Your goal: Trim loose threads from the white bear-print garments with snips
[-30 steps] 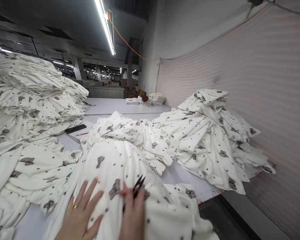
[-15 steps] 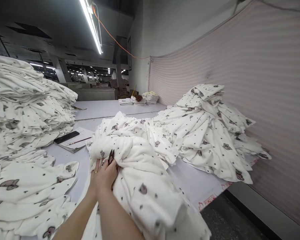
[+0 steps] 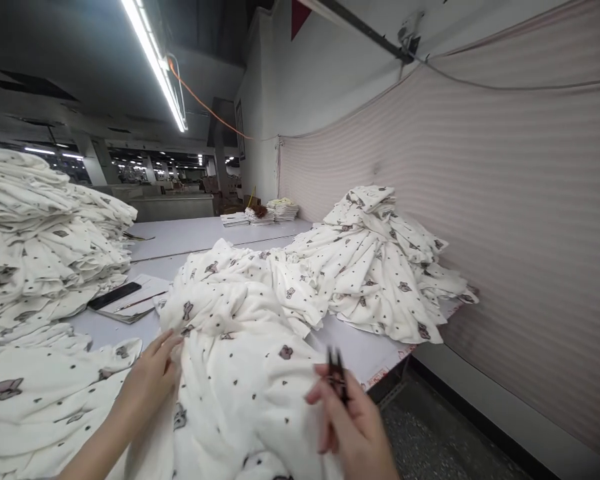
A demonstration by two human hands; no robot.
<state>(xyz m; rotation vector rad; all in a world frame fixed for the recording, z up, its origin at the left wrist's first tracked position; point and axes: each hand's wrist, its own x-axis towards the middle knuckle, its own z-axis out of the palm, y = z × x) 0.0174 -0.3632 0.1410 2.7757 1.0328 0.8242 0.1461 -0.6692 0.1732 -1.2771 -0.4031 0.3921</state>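
White fleecy cloth with grey-brown animal prints and small dark dots (image 3: pixel 250 373) lies bunched in front of me, probably a garment. At its left edge my left hand (image 3: pixel 153 373) has its fingers closed on a fold. My right hand (image 3: pixel 353 427) is at the cloth's right side, near the table's front edge, somewhat blurred. It holds black thread snips (image 3: pixel 337 377), their points upward. Whether its fingertips also grip the cloth I cannot tell.
Matching cloth is heaped at right (image 3: pixel 375 267) and stacked high at left (image 3: pixel 35 247). A dark phone (image 3: pixel 114 295) and a pen (image 3: pixel 140 302) lie on a paper pad (image 3: pixel 133 317). Folded stacks (image 3: pixel 283 210) stand at the far end. A striped curtain (image 3: pixel 505 200) hangs on the right.
My hands were together at the cloth's left part; now they are apart. The right hand has moved right and nearer with the snips. The cloth is spread wider, and the view has shifted right and up.
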